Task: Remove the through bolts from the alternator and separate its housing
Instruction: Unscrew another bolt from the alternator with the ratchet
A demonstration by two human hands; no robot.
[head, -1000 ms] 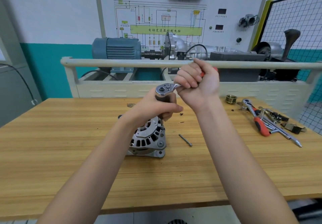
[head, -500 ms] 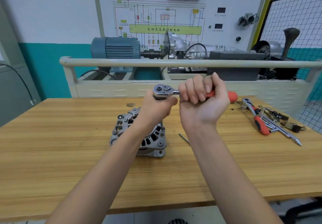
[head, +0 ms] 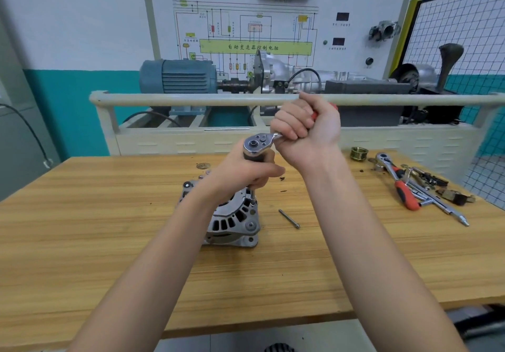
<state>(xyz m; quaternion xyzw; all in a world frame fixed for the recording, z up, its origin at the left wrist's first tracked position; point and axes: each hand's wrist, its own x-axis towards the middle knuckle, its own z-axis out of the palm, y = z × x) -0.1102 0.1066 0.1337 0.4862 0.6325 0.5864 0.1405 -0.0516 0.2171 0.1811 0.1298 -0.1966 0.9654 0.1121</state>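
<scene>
The right hand curls tightly round the red handle of a chrome ratchet wrench, whose round head sits just left of the knuckles. Directly beneath that head, the left hand wraps its fingers and thumb round the dark upright extension bar, which runs down to the top edge of a silver cast-metal alternator. The alternator stands on the light wooden workbench, at its middle, partly hidden by the left forearm. Just right of it a loose steel through bolt lies flat on the wood. Farther right, near the bench's far edge, lie a brass ring-shaped fitting and a second red-handled ratchet among scattered small tools.
</scene>
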